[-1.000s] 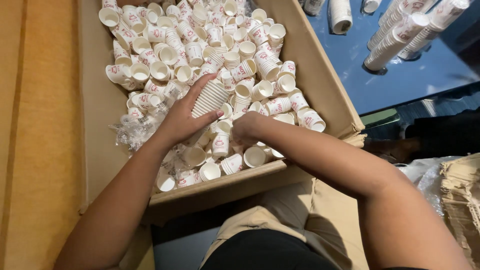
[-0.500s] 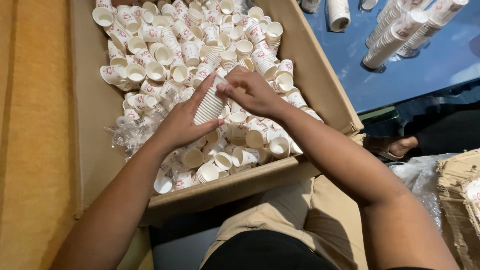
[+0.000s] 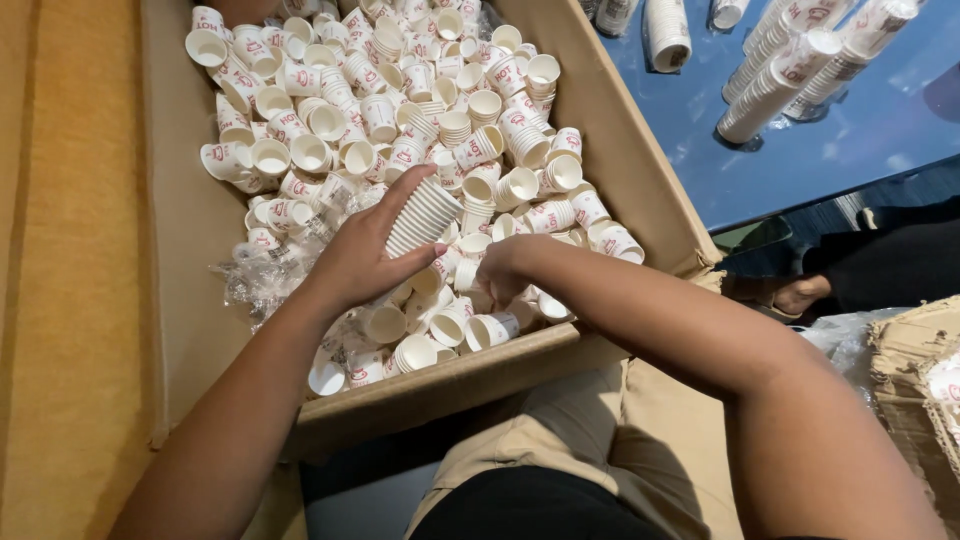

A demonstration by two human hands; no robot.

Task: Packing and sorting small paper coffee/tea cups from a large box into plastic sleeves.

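The left hand (image 3: 365, 255) has its fingers clamped around a nested stack of small white paper cups (image 3: 422, 213), holding it tilted just above the loose cups (image 3: 330, 110) heaped in the open cardboard box (image 3: 180, 250). The right hand (image 3: 502, 272) is dug in among the cups just beside it, fingers curled down, though I cannot tell whether they grip one. Tall cup stacks (image 3: 775, 85) lie on the blue desk (image 3: 880, 120) beyond the box.

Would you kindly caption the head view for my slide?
Left hand holds a stack of nested paper cups while right hand reaches into loose cups filling a cardboard box.
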